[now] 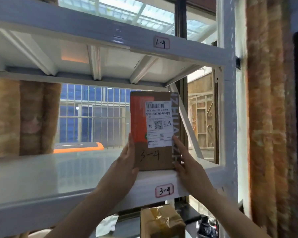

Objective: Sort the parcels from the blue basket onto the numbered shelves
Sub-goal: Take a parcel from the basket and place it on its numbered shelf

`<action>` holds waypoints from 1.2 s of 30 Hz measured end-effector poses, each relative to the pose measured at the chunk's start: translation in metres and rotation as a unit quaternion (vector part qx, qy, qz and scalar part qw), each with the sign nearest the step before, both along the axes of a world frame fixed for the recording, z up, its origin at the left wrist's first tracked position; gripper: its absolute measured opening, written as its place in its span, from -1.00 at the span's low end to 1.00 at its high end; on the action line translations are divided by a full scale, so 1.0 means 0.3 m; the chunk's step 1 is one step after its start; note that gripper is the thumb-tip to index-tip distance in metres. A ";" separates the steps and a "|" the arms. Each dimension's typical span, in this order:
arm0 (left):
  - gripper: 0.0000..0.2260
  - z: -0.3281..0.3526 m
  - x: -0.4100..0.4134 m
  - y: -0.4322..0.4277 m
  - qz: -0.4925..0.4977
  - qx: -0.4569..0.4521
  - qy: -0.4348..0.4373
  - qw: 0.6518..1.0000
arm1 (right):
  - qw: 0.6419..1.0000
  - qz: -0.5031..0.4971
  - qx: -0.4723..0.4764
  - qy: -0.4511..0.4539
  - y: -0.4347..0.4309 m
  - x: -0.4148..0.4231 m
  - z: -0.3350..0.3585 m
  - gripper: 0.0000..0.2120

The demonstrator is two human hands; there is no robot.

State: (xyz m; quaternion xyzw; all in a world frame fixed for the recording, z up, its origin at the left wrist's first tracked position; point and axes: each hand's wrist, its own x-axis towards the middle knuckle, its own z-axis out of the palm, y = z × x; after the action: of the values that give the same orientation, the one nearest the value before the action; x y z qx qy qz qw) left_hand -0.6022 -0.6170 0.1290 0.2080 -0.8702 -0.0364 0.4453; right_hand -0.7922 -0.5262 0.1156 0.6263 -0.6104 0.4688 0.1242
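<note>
A brown cardboard parcel (153, 157) with an orange panel, a white shipping label and "3-4" handwritten on it stands upright at the right end of the white shelf (58, 170). The shelf's front edge carries a tag reading 3-4 (164, 190) just below the parcel. My left hand (127, 162) presses flat against the parcel's left side. My right hand (184, 160) holds its right side, fingers along the taped edge. The blue basket is out of sight.
The shelf above bears a tag reading 2-4 (161, 42). A white upright post (228, 117) bounds the rack on the right. Below the shelf sit a taped brown box (162, 222), a white bag (107, 224) and a dark bag (207, 227). Barred windows stand behind.
</note>
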 end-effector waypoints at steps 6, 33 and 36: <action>-0.01 0.011 0.006 0.014 0.043 0.006 0.008 0.999 | 0.991 -0.060 -0.053 0.103 -0.004 -0.003 -0.048 -0.36; -0.55 -0.305 0.403 0.284 0.274 -0.161 -0.260 0.912 | 0.985 0.144 -0.095 0.024 0.129 0.296 -0.148 -0.82; -0.71 -0.335 0.668 0.392 0.333 0.040 -0.273 0.902 | 0.967 0.241 -0.065 0.055 0.195 0.644 -0.114 -0.80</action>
State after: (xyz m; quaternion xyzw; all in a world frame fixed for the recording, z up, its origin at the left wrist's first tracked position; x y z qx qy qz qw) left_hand -0.4020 -0.4994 0.0285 0.5051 -0.8354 0.1370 0.1678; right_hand -0.5989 -0.4679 0.0815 0.7703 -0.4020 0.4881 0.0819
